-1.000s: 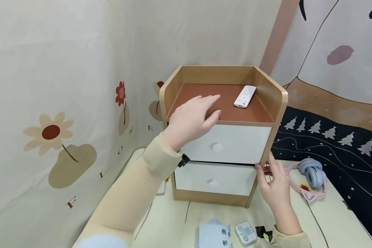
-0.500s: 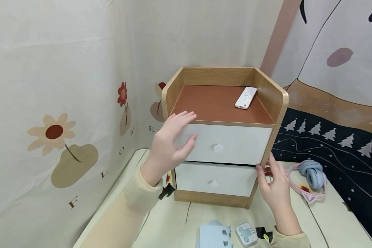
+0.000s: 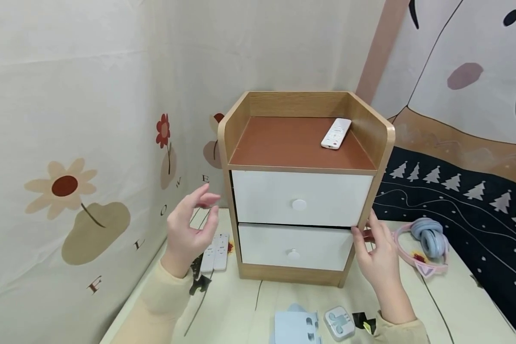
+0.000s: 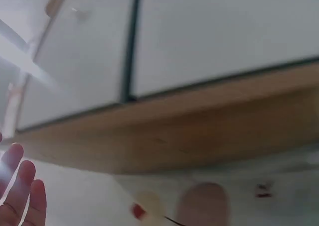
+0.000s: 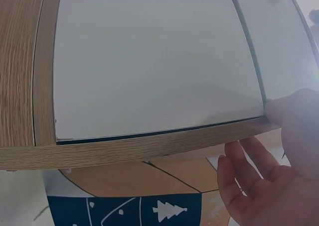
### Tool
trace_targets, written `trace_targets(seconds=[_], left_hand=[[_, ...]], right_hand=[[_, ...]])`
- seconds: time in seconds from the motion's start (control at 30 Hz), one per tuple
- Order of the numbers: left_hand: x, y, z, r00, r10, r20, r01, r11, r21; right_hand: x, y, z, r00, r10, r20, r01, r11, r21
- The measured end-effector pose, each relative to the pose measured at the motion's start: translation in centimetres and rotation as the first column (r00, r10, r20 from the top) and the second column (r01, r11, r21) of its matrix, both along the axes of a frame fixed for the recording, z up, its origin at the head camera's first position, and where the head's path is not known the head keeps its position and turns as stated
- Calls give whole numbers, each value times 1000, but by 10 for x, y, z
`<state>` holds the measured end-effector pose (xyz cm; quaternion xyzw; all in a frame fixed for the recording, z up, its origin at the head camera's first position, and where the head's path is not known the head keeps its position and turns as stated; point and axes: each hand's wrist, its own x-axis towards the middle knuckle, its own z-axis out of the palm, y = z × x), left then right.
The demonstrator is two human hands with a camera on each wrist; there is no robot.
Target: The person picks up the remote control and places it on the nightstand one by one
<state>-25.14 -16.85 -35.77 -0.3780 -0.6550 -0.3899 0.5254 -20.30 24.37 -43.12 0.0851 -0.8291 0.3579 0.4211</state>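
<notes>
A small wooden cabinet point(image 3: 292, 273) with two white drawers stands upright in the head view, both drawer fronts level with its face. On its brown top lies a white remote control point(image 3: 336, 134). My right hand point(image 3: 378, 255) holds the cabinet's right side edge, thumb at the front by the gap between the drawers, fingers around the side panel point(image 5: 144, 149). My left hand point(image 3: 191, 229) hovers left of the cabinet with fingers slightly bent and nothing in them. Two white remotes point(image 3: 220, 253) lie just beyond it, partly hidden by the wrist.
Right of the cabinet lie pink and blue headphones point(image 3: 430, 239). In front are a pale blue box point(image 3: 294, 327) and a clear case with earphones point(image 3: 339, 323). Patterned cloth walls point(image 3: 90, 95) enclose the left and back of the cream surface point(image 3: 241, 306).
My left hand has moved from over the cabinet's top front, down and left past its side, uncovering the drawers and the two remotes. The right hand has stayed on the cabinet.
</notes>
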Motion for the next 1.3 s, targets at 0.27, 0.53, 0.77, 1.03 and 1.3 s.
trace_targets(seconds=[0.27, 0.53, 0.77, 1.03, 1.3], left_hand=[[-13, -45, -66, 942, 223, 250, -212, 975, -70], [-21, -71, -116, 738, 421, 528, -323, 907, -271], [-25, -79, -151, 624, 473, 622, -305, 880, -364], [-21, -84, -173, 501, 512, 698, -322, 858, -399], [-16, -90, -182, 343, 543, 766, -290, 837, -464]], right_hand=[[-2, 0, 1, 1000, -2, 6, 2, 1000, -3], [-1, 0, 0, 1000, -8, 13, 8, 1000, -10], [-3, 1, 1, 1000, 7, -7, -7, 1000, -2], [-1, 1, 0, 1000, -3, 11, 3, 1000, -5], [-1, 1, 0, 1000, 16, 1, -16, 1000, -7]])
